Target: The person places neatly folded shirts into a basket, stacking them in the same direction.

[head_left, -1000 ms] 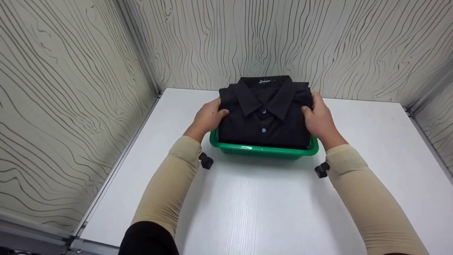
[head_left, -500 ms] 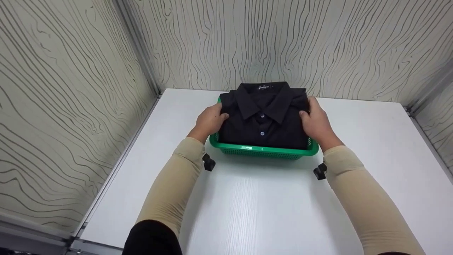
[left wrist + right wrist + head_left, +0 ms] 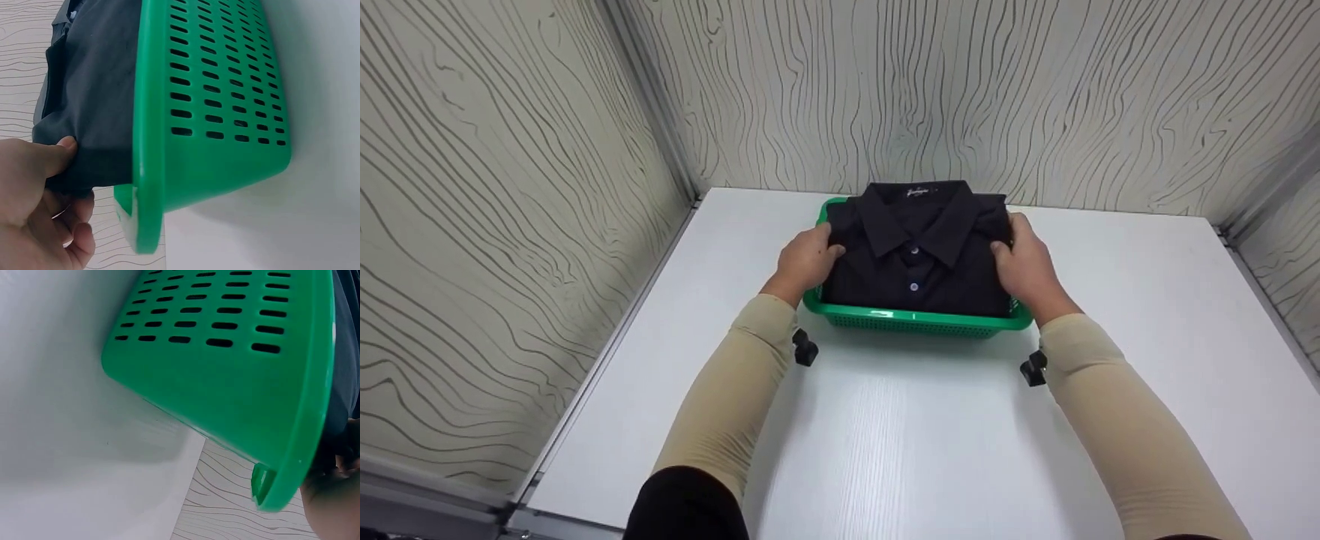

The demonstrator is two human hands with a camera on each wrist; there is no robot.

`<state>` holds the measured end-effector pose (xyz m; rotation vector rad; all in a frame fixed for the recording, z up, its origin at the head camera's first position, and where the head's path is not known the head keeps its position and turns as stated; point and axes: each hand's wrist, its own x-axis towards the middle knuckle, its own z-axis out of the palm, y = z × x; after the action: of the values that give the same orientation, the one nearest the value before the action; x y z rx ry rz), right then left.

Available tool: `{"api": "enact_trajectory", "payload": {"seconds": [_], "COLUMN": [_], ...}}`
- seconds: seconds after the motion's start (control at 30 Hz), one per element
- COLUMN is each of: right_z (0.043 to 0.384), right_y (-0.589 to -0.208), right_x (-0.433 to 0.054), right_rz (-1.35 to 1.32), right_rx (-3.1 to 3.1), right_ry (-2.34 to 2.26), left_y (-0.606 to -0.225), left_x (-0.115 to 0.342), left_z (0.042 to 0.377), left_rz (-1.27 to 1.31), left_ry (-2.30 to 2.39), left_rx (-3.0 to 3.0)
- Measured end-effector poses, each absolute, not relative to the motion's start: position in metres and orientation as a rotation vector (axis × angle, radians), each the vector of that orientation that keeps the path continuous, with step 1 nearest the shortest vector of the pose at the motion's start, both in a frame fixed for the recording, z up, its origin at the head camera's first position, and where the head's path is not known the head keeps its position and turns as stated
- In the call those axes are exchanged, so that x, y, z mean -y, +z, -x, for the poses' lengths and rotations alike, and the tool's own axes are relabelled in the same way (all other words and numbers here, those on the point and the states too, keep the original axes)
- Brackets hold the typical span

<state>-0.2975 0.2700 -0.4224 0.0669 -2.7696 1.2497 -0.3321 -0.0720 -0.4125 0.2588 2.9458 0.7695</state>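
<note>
A folded black button-up shirt [image 3: 877, 277], collar towards the back wall, lies over and partly inside a green plastic basket [image 3: 915, 321]. My left hand [image 3: 805, 257] grips the shirt's left edge, its thumb on top and the fingers curled beneath. On the opposite side my right hand [image 3: 1026, 262] holds the right edge, thumb on top. The left wrist view shows the cloth [image 3: 104, 95] pinched just above the basket's rim [image 3: 147, 135]. In the right wrist view the slotted basket wall [image 3: 214, 382] hides much of the shirt, and only part of the right hand shows.
The basket stands on a white table [image 3: 855, 427], close to the patterned back wall [image 3: 915, 90]. Another patterned wall [image 3: 510, 225] rises along the table's left side. A small black wrist camera [image 3: 805, 349] sits at the left cuff.
Both hands have lowered the shirt further into the basket and a little nearer to me. More of the basket's back left rim shows now. The basket has stayed in place.
</note>
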Motion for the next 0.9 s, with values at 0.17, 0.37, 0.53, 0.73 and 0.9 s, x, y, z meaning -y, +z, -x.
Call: {"api": "enact_trajectory", "payload": {"seconds": [0.17,0.37,0.53,0.73,0.9], "right_z": [0.298,0.3,0.301,0.303,0.303], "right_y": [-0.428,-0.432,-0.435,-0.437,-0.437], "right_x": [-0.268,-0.267,-0.265,-0.264,-0.264], "right_rz": [-0.051,-0.016,0.029,0.054,0.059], "right_rx": [2.784,2.825,2.858,2.873,2.881], "right_ry": [1.213,1.188,1.178,1.139,1.089], "left_y": [-0.416,-0.421,-0.427,-0.43,-0.431], "left_x": [0.071,0.069,0.069,0.068,0.065], "left_z": [0.332,0.332,0.332,0.333,0.334], "left_rz": [-0.257,-0.251,-0.24,-0.22,-0.212], "left_ry": [0.726,0.727,0.723,0.721,0.69], "left_rx": [-2.964,-2.968,-2.964,-2.947,-2.963]}}
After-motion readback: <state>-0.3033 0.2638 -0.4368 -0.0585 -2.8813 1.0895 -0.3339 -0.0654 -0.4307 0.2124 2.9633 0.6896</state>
